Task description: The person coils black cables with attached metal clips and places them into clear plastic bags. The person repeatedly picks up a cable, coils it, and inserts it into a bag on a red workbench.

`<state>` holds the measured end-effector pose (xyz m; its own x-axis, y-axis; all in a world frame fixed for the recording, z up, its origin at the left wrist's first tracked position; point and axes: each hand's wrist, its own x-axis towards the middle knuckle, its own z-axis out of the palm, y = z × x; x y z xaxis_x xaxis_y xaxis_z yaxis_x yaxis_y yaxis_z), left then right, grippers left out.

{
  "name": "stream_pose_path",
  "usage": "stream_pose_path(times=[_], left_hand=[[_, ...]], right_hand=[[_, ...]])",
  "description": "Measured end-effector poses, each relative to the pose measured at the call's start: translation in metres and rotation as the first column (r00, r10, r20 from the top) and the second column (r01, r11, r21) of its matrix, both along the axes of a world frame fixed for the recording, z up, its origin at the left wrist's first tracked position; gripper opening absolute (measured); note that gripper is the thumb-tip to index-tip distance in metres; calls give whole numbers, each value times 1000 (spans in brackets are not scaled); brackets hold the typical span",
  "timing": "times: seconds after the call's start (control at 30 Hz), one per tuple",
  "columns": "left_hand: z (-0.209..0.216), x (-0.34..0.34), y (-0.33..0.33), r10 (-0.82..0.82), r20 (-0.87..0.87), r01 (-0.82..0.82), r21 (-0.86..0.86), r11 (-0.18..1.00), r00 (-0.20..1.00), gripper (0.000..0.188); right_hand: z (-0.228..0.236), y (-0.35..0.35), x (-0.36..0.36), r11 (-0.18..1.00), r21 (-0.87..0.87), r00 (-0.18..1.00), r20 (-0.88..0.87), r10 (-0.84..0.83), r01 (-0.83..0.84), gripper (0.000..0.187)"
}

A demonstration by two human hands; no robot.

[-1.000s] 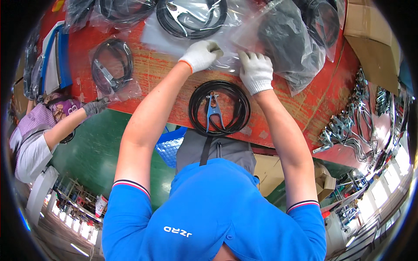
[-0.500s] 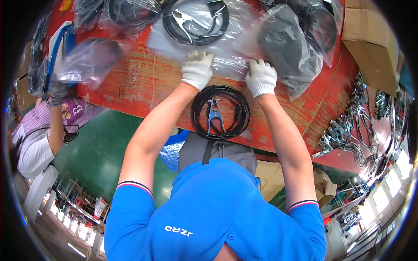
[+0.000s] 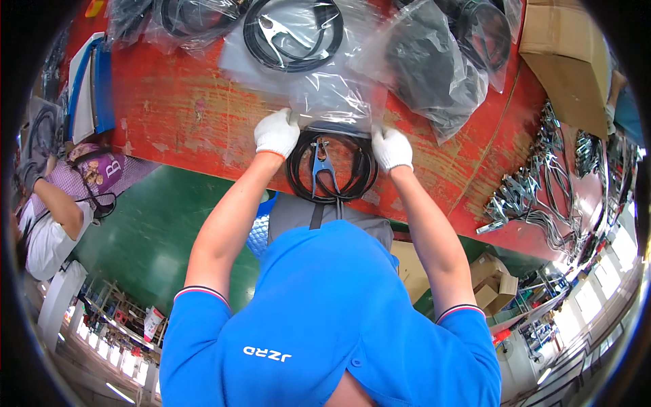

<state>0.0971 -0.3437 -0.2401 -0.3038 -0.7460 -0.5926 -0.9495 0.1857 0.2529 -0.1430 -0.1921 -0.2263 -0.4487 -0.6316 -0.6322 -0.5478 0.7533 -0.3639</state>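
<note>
My left hand (image 3: 277, 133), in a white knit glove, is closed on the left edge of a clear plastic bag (image 3: 337, 100). My right hand (image 3: 392, 148), gloved alike, grips the same bag's right edge. Stretched between the two, the bag has its near edge at the far rim of a coiled black cable (image 3: 368, 178). Within that coil lies a metal ground clamp (image 3: 323, 166) with blue-grey handles. The coil rests on the red worn table close to my body. Beyond the bag, another black cable coil (image 3: 251, 42) with a silver clamp lies on clear plastic.
Bagged cables (image 3: 434, 64) lie at the far right, others (image 3: 196, 24) at the far left. A cardboard box (image 3: 566, 61) stands at the right edge, with a pile of metal clamps (image 3: 519, 197) nearer. At left, a co-worker (image 3: 57, 217) is beside a blue-and-white holder (image 3: 91, 88).
Both my hands have come nearer to me, drawing the plastic bag to the far rim of the near coil. The co-worker's hand and bag have moved left, away from the holder.
</note>
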Motion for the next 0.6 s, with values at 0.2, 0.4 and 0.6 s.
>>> stream_pose_path(times=[0.2, 0.4, 0.6], left_hand=[[-3, 2, 31, 59, -65, -56, 58, 997, 996, 47], [6, 3, 32, -13, -79, 18, 69, 997, 997, 51], [-23, 14, 54, 301, -301, -304, 38, 952, 905, 54]], right_hand=[[-5, 15, 28, 995, 7, 993, 61, -100, 100, 54], [-4, 20, 32, 996, -30, 991, 107, -75, 78, 52], [-49, 41, 52, 851, -217, 857, 326, -398, 478, 55]])
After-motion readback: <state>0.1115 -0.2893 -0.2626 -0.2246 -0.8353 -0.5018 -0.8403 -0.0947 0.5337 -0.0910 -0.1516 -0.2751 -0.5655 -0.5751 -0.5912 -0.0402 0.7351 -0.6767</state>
